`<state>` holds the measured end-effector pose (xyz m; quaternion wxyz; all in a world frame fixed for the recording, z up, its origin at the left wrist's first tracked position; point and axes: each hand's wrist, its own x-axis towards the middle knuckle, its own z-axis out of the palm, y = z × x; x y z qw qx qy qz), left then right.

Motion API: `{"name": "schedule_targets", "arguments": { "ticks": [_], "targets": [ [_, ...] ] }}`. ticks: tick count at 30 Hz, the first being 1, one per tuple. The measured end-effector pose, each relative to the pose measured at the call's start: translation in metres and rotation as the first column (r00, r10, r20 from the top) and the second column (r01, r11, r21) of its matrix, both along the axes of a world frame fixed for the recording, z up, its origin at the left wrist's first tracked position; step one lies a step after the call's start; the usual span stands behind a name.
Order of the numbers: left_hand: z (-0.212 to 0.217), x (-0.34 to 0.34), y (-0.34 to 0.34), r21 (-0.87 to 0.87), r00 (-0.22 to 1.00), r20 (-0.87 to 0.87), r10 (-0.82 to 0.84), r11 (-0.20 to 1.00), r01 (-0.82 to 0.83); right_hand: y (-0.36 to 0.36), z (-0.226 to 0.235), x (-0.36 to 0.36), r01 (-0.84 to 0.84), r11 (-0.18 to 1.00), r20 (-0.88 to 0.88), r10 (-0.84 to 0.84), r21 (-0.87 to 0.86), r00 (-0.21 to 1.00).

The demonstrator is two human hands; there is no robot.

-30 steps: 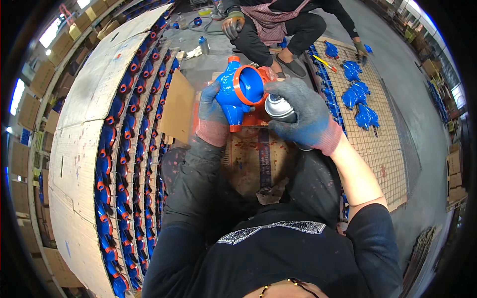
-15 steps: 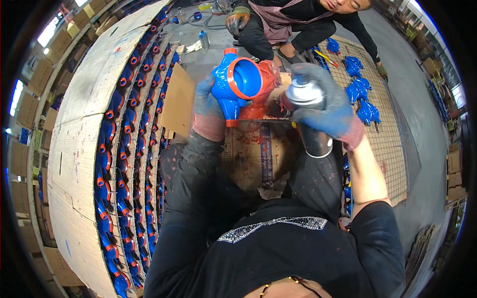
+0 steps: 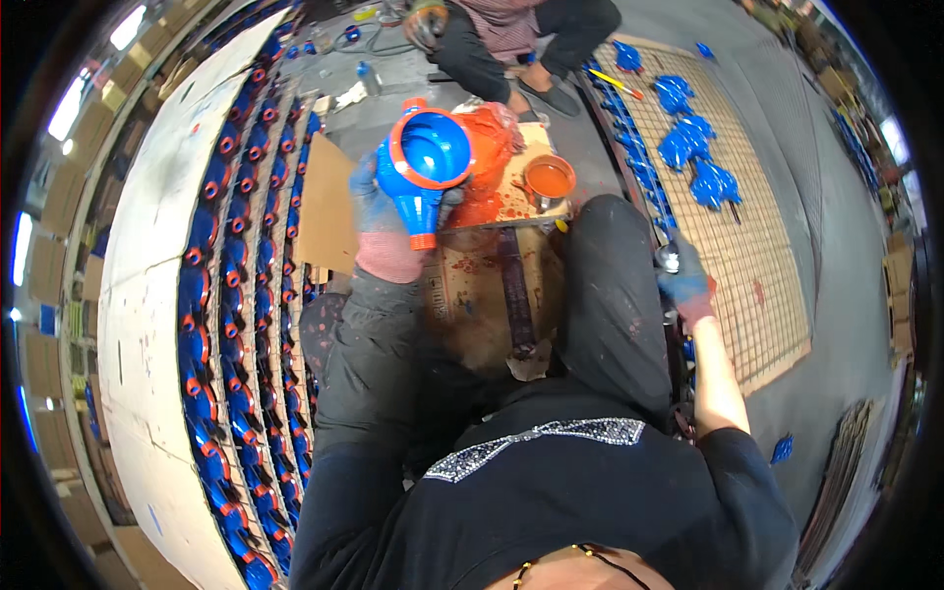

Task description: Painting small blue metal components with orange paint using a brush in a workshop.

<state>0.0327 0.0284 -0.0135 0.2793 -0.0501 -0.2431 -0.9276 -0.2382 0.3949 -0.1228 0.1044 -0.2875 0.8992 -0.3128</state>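
Note:
My left hand [image 3: 367,197], in a grey-blue glove with a pink cuff, is closed around a glossy blue pipe fitting [image 3: 415,208]. The fitting has a wide round opening facing up toward me and orange-red rims on its openings. Down by my right knee, my gloved right hand [image 3: 692,280] is closed around a dark spray can with a shiny top [image 3: 670,259]; most of the can is hidden by the hand and leg. In front of me, a cup of orange-red paint [image 3: 549,179] and a crumpled paint-covered plastic sheet [image 3: 484,162] rest on a paint-spattered board [image 3: 518,205].
At left, a tall stack of racks [image 3: 243,295] with cardboard on it holds rows of blue fittings with red rims. A wire mesh panel [image 3: 762,295] at right carries several blue fittings [image 3: 685,143]. Across from me squats another person [image 3: 501,34], wearing a glove.
My right hand has lowered the spray can from above the board to beside my right knee, uncovering the paint cup. The fitting in my left hand shifts slightly left in the picture.

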Motion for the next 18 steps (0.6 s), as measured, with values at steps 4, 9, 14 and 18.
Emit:
{"name": "schedule_targets", "arguments": {
  "ticks": [4,9,14,18],
  "targets": [
    [-0.003,-0.01,0.004,-0.034,0.999,-0.008,-0.042,0.999,0.041,0.046,-0.093,0.005,-0.066,0.996,-0.092,0.06,-0.062,0.994],
    [-0.015,-0.001,0.011,-0.087,0.942,0.266,0.203,0.979,-0.187,0.073,-0.15,0.008,-0.066,0.993,0.085,0.057,0.101,0.995],
    [-0.031,-0.02,0.014,-0.204,0.945,0.24,0.224,0.963,-0.176,0.088,-0.187,0.012,-0.099,0.962,0.116,0.071,0.253,0.991],
    [-0.027,-0.017,0.009,-0.018,0.973,0.002,-0.232,0.972,0.232,0.081,-0.177,0.012,-0.07,0.944,0.157,0.019,0.323,0.987]
  ]
}}
